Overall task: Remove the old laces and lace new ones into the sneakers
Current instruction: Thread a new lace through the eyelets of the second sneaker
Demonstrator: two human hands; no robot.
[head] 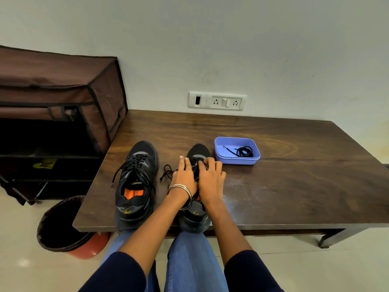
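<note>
Two black sneakers stand on the dark wooden table (294, 165), toes pointing away from me. The left sneaker (136, 182) is laced, its black lace ends hanging loose, and an orange insole shows inside. Both my hands lie over the lacing of the right sneaker (197, 216). My left hand (185, 175), with silver bangles on the wrist, rests on the lacing area. My right hand (210, 178) curls its fingers at the upper eyelets and covers them. A loose stretch of black lace (167, 171) trails on the table between the shoes. A coiled black lace (244, 151) lies in a blue tray (219, 153).
A brown fabric shoe rack (59, 114) stands at the table's left. A lined bin (65, 226) sits on the floor by the front left corner. A wall socket panel (216, 101) is behind the table. My knees in blue jeans are under the front edge.
</note>
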